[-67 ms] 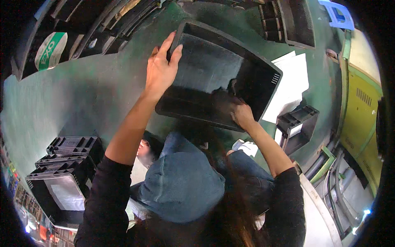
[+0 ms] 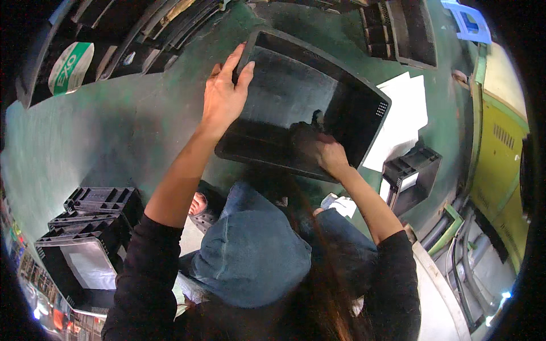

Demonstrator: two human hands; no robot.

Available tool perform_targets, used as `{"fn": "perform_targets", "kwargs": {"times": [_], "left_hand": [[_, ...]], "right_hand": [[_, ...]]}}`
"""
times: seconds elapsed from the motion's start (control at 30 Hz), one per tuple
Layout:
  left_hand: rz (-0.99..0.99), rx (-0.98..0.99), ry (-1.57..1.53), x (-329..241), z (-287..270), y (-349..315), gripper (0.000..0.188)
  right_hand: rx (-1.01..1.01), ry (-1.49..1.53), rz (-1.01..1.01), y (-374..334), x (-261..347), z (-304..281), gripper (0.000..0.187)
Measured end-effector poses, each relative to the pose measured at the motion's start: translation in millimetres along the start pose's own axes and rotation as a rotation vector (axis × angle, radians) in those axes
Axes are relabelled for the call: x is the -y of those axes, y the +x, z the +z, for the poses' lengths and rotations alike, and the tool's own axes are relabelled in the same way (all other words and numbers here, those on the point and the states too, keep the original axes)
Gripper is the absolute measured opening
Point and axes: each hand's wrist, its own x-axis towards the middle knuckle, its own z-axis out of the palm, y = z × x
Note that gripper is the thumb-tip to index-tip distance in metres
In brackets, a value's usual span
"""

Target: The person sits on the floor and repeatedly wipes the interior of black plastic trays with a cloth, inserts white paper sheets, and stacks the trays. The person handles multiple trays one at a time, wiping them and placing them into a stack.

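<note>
A black plastic bin (image 2: pixel 296 79) is tipped in front of me, its inside facing me. My left hand (image 2: pixel 224 94) grips its upper left rim, thumb over the edge on the inner side. Low inside the bin, near its right end, my right hand (image 2: pixel 331 156) is closed on a dark cloth (image 2: pixel 307 136) that lies against the inner surface. The cloth and the fingertips are blurred, so its outline is hard to make out.
White paper sheets (image 2: pixel 398 113) and a small black crate (image 2: pixel 412 179) lie at the right. Black crates (image 2: pixel 102 202) stand at the lower left, more bins (image 2: pixel 114 51) at the upper left and others (image 2: pixel 398 31) at the upper right. A yellow-green cabinet (image 2: pixel 500 170) borders the right.
My right hand and the dark cloth have shifted slightly left inside the bin. My left hand and the bin have hardly moved.
</note>
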Motion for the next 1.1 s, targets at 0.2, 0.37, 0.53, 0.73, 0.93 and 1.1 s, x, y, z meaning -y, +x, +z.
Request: {"fn": "perform_targets", "kwargs": {"times": [0.2, 0.37, 0.53, 0.73, 0.93, 1.1], "left_hand": [[-0.022, -0.014, 0.044, -1.3, 1.8, 5.8, 0.044], [0.029, -0.019, 0.049, 0.6, 0.9, 3.9, 0.043], [0.032, -0.024, 0.032, 0.2, 3.9, 5.6, 0.044], [0.001, -0.031, 0.066, 0.0, 6.0, 5.9, 0.045], [0.013, -0.043, 0.089, 2.6, 7.9, 7.4, 0.045], [0.084, -0.093, 0.072, 6.1, 9.1, 7.3, 0.045]], "right_hand": [[-0.316, 0.106, -0.605, 110.3, 64.9, 45.6, 0.027], [-0.364, 0.024, -0.666, 151.8, 87.2, -43.0, 0.028], [-0.756, 0.302, -0.385, 156.2, 101.3, -88.4, 0.031], [-0.598, -0.015, -0.611, 146.3, 103.1, -64.2, 0.033], [-0.794, -0.160, -0.391, 191.7, 91.7, -57.3, 0.030], [-0.774, -0.243, -0.197, 170.1, 68.7, -51.9, 0.026]]}}
